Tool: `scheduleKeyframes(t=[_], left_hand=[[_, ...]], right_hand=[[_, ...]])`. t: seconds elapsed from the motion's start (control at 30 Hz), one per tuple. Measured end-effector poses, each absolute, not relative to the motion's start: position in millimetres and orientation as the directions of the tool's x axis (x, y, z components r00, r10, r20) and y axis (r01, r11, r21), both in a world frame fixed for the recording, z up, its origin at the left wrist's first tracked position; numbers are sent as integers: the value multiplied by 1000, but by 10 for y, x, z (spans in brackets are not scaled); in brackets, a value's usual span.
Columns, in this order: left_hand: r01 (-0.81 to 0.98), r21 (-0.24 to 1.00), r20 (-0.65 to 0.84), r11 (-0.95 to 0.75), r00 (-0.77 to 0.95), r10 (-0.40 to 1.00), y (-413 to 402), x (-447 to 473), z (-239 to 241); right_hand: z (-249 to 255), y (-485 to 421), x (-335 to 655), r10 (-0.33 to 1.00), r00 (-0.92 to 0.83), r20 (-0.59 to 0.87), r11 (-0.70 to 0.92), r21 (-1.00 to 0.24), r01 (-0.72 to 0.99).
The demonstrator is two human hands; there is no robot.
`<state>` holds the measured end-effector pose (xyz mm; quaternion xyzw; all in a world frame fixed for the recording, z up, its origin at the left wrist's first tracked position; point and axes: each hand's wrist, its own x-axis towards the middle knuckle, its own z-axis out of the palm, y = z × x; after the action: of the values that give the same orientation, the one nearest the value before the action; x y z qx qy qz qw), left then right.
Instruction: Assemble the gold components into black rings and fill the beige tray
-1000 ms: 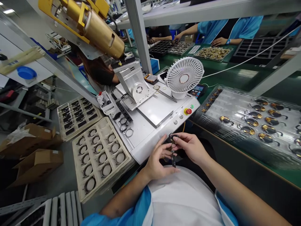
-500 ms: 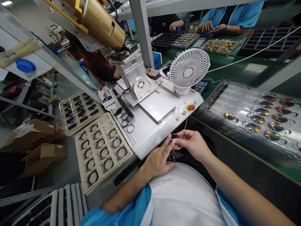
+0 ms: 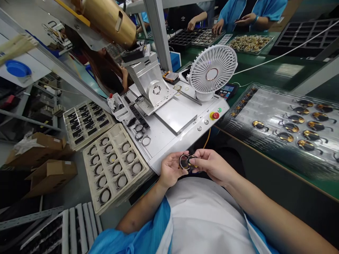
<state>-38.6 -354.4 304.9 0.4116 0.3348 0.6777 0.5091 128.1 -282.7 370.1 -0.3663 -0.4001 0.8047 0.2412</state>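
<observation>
In front of my apron, my left hand (image 3: 169, 170) has its fingers curled around a thin round metal ring (image 3: 180, 162) that looks like a watch case. Close beside it on the right, my right hand (image 3: 212, 164) pinches a small dark round part with a gold tint (image 3: 191, 161). This part meets or overlaps the ring's right edge; actual contact cannot be made out. My fingertips cover much of it. Similar gold-and-black discs with short tails (image 3: 287, 137) lie in the clear plastic tray (image 3: 246, 132) on the right.
A white machine (image 3: 164, 150) with a red stop button (image 3: 215, 115) and white fan (image 3: 212, 73) stands ahead. Loose rings (image 3: 146, 141) lie on it. Left of it sits a beige tray (image 3: 91, 190) of rings. Co-workers' hands (image 3: 194, 23) are busy across the bench.
My left hand has turned and opened toward me, bringing the ring into view. My right hand has shifted slightly left and down, with the dark part now showing beside the ring.
</observation>
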Motion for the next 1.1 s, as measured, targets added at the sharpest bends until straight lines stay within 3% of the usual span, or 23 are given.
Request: scheduleKeyframes(t=[0.17,0.4,0.77,1.1], left_hand=[[-414,874,204,-254,-162,966,-3550,-393,2994],[-356,904,169,-236,-209,963,-3566,-417,2836],[-401,877,168,-264,-258,951,-3543,-398,2900],[-266,907,231,-327,-335,913,-3521,-375,2818]], right_hand=[[3758,-2972,1156,761,-564,-321,-472,-870,-142],[3771,-3023,1081,836,-500,-226,-306,-949,-83],[3846,-3010,1020,839,-488,-242,-337,-934,-116],[3698,-3010,1016,847,-484,-219,-306,-946,-108]])
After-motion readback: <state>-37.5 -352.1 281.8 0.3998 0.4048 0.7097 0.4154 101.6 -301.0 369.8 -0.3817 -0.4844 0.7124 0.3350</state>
